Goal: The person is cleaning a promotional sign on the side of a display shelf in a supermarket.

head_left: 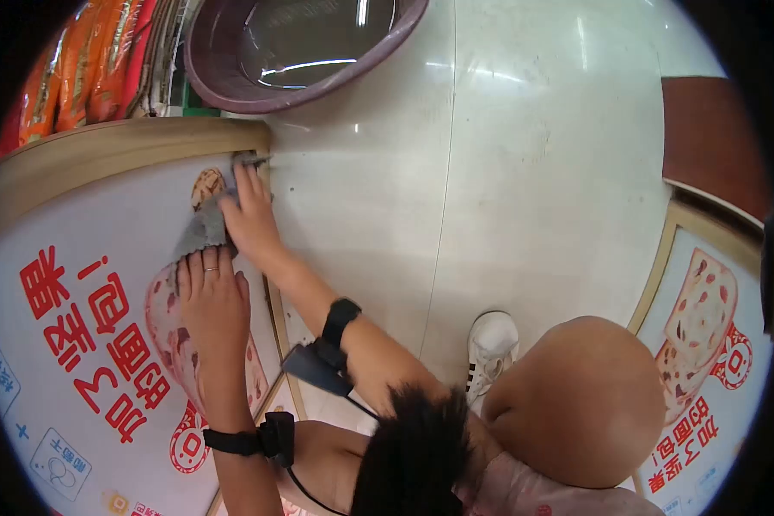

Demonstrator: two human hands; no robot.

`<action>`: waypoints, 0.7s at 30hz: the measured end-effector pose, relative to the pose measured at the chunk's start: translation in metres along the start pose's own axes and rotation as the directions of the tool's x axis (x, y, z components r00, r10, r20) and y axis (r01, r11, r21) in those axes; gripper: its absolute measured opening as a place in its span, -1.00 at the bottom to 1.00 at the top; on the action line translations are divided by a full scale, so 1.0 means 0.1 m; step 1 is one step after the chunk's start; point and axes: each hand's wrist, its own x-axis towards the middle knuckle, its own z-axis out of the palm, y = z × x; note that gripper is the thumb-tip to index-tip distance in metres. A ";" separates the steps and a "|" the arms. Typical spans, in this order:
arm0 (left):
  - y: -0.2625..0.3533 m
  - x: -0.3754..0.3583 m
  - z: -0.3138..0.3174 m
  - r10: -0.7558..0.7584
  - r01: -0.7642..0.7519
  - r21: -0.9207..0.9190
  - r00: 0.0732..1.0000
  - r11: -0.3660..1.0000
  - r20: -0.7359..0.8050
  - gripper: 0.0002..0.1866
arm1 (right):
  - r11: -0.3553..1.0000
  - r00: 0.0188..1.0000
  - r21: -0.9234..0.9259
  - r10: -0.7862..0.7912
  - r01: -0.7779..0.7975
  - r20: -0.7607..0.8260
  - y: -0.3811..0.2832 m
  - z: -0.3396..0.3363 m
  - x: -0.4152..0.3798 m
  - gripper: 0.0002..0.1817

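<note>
I see my right hand pressing a grey cloth flat against the poster panel, fingers closed over the cloth near the panel's upper corner, just under its wooden frame. My left hand lies open and flat on the panel, just below the cloth and touching its lower edge. Beyond the frame, a purple basin sits on the floor.

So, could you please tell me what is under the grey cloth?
The grey cloth lies on the printed poster panel, near its wooden frame. The right hand presses it; the left hand rests below. The print beneath is hidden.
</note>
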 end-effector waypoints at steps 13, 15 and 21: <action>-0.10 -0.23 -0.13 -0.031 0.028 -0.018 0.976 0.999 -0.214 -0.46 | 0.967 0.999 0.250 0.054 -0.051 -0.005 -0.65 0.27 -0.16 -0.30; -0.26 -0.53 -0.23 -0.109 0.114 0.032 0.984 0.993 -0.140 -0.43 | 0.969 0.985 0.178 -0.161 0.170 -0.066 -0.91 0.38 -0.33 -0.31; -1.00 -1.22 -0.53 -0.505 0.640 0.137 0.704 0.756 -0.500 -0.38 | 0.698 0.740 0.467 -0.661 0.544 0.126 -2.49 0.56 -1.05 -0.32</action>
